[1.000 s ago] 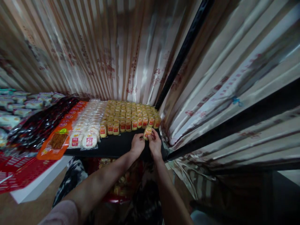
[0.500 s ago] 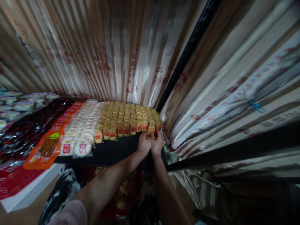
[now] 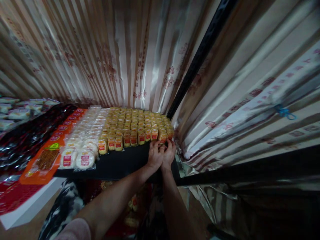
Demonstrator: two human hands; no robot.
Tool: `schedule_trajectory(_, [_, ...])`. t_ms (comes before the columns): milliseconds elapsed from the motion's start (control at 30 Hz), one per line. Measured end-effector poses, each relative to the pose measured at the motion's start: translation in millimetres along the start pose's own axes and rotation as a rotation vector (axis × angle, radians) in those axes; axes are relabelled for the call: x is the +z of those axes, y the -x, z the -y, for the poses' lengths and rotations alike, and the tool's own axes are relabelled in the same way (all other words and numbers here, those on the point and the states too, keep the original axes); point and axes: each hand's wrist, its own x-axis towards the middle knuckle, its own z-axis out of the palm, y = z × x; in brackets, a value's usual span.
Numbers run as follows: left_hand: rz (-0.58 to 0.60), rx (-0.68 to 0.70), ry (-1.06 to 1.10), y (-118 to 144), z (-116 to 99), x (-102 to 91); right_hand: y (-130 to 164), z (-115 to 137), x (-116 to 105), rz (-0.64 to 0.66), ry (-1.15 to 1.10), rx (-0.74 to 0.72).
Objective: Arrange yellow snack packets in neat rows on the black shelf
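Left hand (image 3: pixel 155 156) and right hand (image 3: pixel 169 154) press together on a small glossy yellow packet (image 3: pixel 162 136) — grip unclear — at the black shelf (image 3: pixel 120 163) corner, beneath striped foil sheeting (image 3: pixel 112 53).

yellow packets (image 3: pixel 135 126), red labels | white packets (image 3: pixel 85 140) | orange pack (image 3: pixel 42 161) | black tabletop (image 3: pixel 120 163) | striped beige curtain (image 3: pixel 100 60)

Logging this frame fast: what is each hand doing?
Left hand: fingers curled at the small yellow red-labelled packets; grip cannot be told.
Right hand: same.
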Motion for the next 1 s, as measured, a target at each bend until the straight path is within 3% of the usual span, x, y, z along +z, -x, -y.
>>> schedule_trajectory(200, [0.062,0.008,-0.085,0,2,-0.2,-1,-3,0,0.018,-0.007,-0.022])
schedule_trajectory(633, [0.051,-0.061,0.113,-1,10,17.1,1,6,-11,0.021,-0.123,0.077])
schedule_trajectory(767, [0.083,-0.085,0.132,-2,11,20.4,2,4,-9,0.075,-0.061,0.020])
schedule_trajectory(1000, [0.044,-0.037,0.034,9,-7,-2.2,1,8,-12,0.019,-0.071,-0.003])
